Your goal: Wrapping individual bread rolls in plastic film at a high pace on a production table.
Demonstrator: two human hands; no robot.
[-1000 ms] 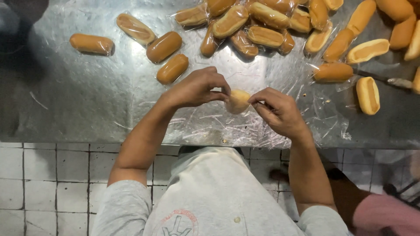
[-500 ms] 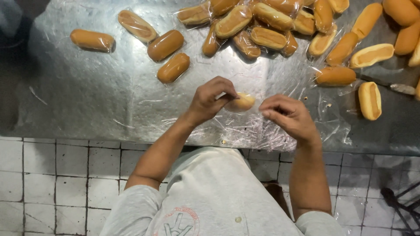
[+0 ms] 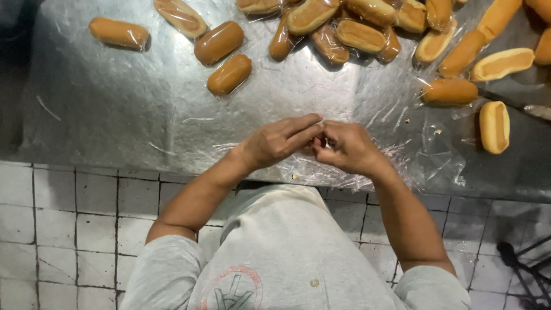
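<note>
The fingertips of the left hand (image 3: 279, 140) and the right hand (image 3: 345, 148) are pressed together over the steel table (image 3: 115, 109), curled tight; whether anything is pinched between them cannot be told. Crinkled clear plastic wrap (image 3: 396, 163) is spread beneath and beside the hands. Farther out, two wrapped hot dog buns (image 3: 224, 57) are laid side by side, and a heap of buns (image 3: 356, 28) is piled along the far edge.
</note>
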